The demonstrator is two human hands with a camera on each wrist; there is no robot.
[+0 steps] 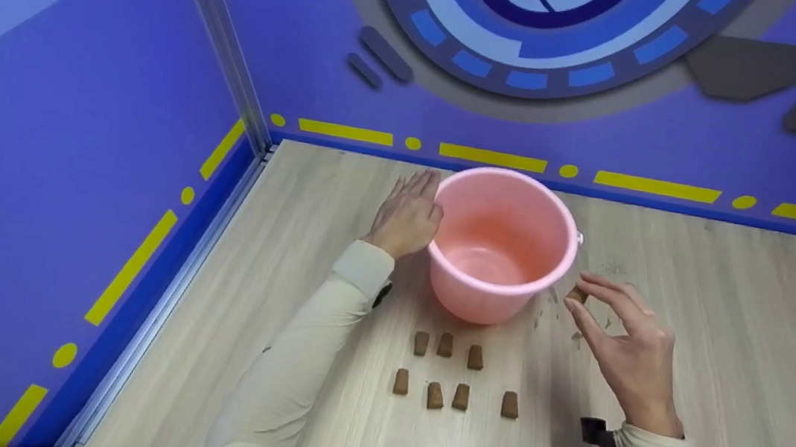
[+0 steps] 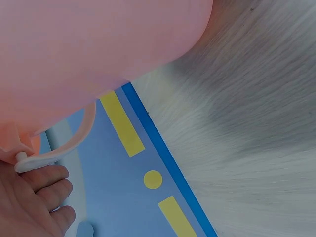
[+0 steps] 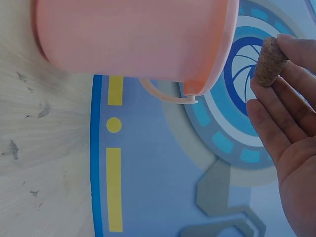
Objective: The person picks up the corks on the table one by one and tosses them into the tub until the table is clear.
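In the head view, a pink bucket (image 1: pixel 482 304) stands on the wood-grain table, its open top tilted into view. My left hand (image 1: pixel 406 217) holds the bucket's left rim, thumb at the edge and fingers stretched forward along the outside. The left wrist view shows fingers (image 2: pixel 52 190) beside the white handle (image 2: pixel 74 143); the thumb is hidden there. To the right of the bucket, my right hand (image 1: pixel 628 340) pinches a brown tapered cork (image 3: pixel 270 61) between thumb and fingertips, raised off the table. Several similar corks (image 1: pixel 461 396) stand in two loose rows before the bucket.
Blue panels (image 1: pixel 295 69) with yellow markings close off the back and left of the table (image 1: pixel 278 225). A metal rail (image 1: pixel 223 46) runs up the back left corner. Dark smudges (image 1: pixel 608 322) mark the surface right of the bucket.
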